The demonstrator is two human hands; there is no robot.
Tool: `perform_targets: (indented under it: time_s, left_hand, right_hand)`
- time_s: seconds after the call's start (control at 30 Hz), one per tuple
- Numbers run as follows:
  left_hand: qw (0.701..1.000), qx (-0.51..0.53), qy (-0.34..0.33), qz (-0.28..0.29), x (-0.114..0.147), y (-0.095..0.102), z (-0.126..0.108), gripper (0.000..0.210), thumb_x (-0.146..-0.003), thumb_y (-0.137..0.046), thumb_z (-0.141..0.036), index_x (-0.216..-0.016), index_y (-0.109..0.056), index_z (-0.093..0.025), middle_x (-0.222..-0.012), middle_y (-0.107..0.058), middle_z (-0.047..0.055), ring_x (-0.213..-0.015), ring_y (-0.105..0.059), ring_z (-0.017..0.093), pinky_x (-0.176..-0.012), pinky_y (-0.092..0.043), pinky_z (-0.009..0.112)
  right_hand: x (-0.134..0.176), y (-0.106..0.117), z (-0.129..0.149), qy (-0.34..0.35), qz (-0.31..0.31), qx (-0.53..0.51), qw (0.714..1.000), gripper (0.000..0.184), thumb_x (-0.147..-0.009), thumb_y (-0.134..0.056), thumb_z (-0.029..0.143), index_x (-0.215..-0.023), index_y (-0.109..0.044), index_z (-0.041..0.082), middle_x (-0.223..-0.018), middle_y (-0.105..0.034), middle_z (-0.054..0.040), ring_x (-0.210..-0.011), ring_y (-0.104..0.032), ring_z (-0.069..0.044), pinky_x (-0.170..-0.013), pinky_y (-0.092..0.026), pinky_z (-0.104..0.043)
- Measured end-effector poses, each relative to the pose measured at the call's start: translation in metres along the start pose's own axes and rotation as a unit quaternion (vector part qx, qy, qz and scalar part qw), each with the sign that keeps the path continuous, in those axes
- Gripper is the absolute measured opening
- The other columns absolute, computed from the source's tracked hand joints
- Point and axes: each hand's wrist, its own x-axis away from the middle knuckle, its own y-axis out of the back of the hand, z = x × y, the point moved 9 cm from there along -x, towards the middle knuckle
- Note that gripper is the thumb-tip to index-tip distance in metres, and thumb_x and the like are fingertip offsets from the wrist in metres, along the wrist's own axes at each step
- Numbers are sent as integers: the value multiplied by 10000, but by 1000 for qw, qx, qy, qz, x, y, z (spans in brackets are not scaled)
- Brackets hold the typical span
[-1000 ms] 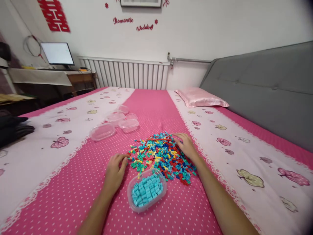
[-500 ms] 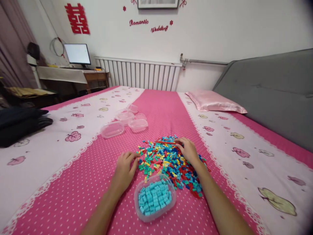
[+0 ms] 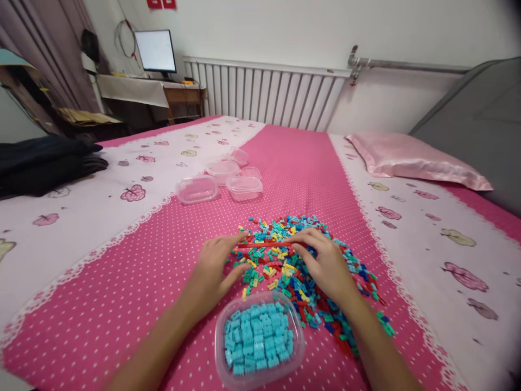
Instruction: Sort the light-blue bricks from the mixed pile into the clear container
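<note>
A loose pile of small toy building bricks [image 3: 280, 255] in blue, green, yellow and red lies on the bed. My right hand [image 3: 321, 260] is over the pile, its thumb and fingers closed on one end of a long thin red stick [image 3: 262, 245]. The stick points left across the bricks. At the pile's left edge is my left hand [image 3: 215, 266], thumb and fingers apart around the stick's free end, with no grip visible. Closer to me, a clear plastic tub [image 3: 220, 347] holds light-blue bricks [image 3: 258, 336] packed in rows.
Several clear plastic containers [image 3: 198, 190] stand farther back on the pink dotted bedspread [image 3: 297, 179]. A pink pillow [image 3: 415, 160] lies at the right, by a grey headboard [image 3: 476, 114]. Dark folded cloth [image 3: 49, 163] is at the left. Behind the bed are a radiator [image 3: 264, 92] and a monitor [image 3: 156, 50].
My right hand has brought the red stick nearer to me and to the left hand. The left hand's fingers have spread toward it. The camera view has tilted down and turned left.
</note>
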Motion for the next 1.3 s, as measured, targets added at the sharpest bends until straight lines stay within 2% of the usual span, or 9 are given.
perform_targets:
  time_s: [0.1,0.2,0.33,0.5,0.73,1.0,1.17,1.3]
  left_hand:
    - [1000,5,-14,-3,0,-4,-1,258,-1004,-581,-384,-1212,-687,-276,-1053,-726,40,-997,-617,231,-888,-461,368]
    - [1000,16,-23,-12,-1,-10,-2,209,-1009,-574,-362,-1057,-747,-254,-898,-705,27,-850,-600,202,-802,-436,345]
    - [999,32,-30,-26,-2,-12,-6,176,-992,-608,-339,-1037,-748,-243,-866,-699,18,-830,-597,192,-768,-432,323]
    - [998,38,-32,-50,1,-8,-9,150,-976,-628,-277,-1047,-749,-222,-864,-696,25,-818,-605,185,-730,-456,299]
    - [997,54,-26,-48,6,-10,-4,125,-947,-671,-226,-1028,-766,-209,-863,-707,29,-801,-631,169,-708,-511,275]
    - [997,54,-24,-51,8,-9,2,117,-929,-686,-184,-1002,-778,-185,-858,-691,44,-776,-643,153,-667,-513,240]
    - [997,56,-23,-52,6,-4,1,115,-937,-687,-225,-1000,-779,-197,-836,-693,32,-762,-641,150,-661,-503,240]
    - [997,54,-17,-55,2,2,1,108,-936,-694,-256,-997,-773,-215,-833,-717,17,-785,-642,162,-685,-495,259]
  right_hand:
    - [1,-11,15,13,39,-30,999,185,-983,-572,178,-987,-751,225,-980,-715,-47,-960,-666,-196,-885,-496,-349]
    - [0,-14,17,12,71,-50,996,222,-1002,-541,168,-1044,-750,231,-1014,-720,-39,-968,-673,-172,-885,-503,-321]
    - [-1,-9,8,-9,92,-61,994,214,-938,-660,177,-1115,-748,258,-1033,-763,-12,-940,-698,-163,-850,-520,-297]
    - [-1,0,-9,-55,42,-57,996,64,-875,-719,183,-901,-773,204,-797,-754,-17,-704,-673,-168,-666,-509,-280]
    - [3,-10,-8,-62,19,-71,995,66,-857,-725,180,-836,-773,220,-808,-771,-19,-729,-689,-176,-697,-511,-289]
    - [3,-11,-8,-64,34,-107,992,95,-814,-759,174,-803,-809,254,-766,-773,0,-710,-699,-162,-677,-522,-273]
    - [3,-12,-12,-81,47,-142,985,71,-796,-784,222,-842,-820,261,-766,-785,-2,-687,-711,-163,-651,-543,-274]
    - [3,-14,-20,-99,40,-182,978,173,-766,-797,264,-937,-811,251,-864,-812,-25,-747,-750,-187,-690,-590,-300]
